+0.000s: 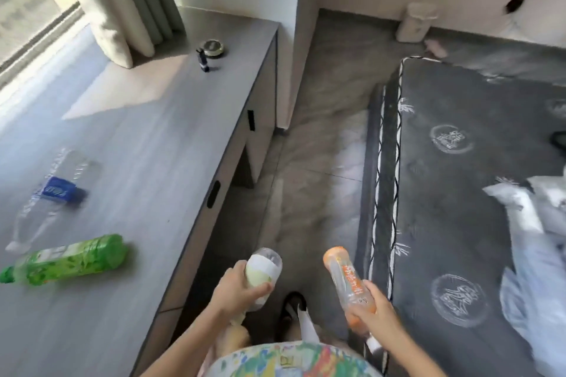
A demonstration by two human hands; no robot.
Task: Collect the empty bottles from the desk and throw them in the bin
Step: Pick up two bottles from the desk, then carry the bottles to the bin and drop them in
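Bottles, four in all, show in the head view. Two lie on their sides on the grey desk (159, 144): a clear bottle (46, 199) with a blue label, and just beside it a green bottle (66, 260) with a green cap. The other two are held over the floor. The left hand (237, 286) is closed around a clear bottle with a white and pale yellow label (263, 271). The right hand (375, 312) is closed around a clear bottle with an orange label (346, 277); its red writing is too blurry to read. A white bin (415, 21) stands far off by the wall.
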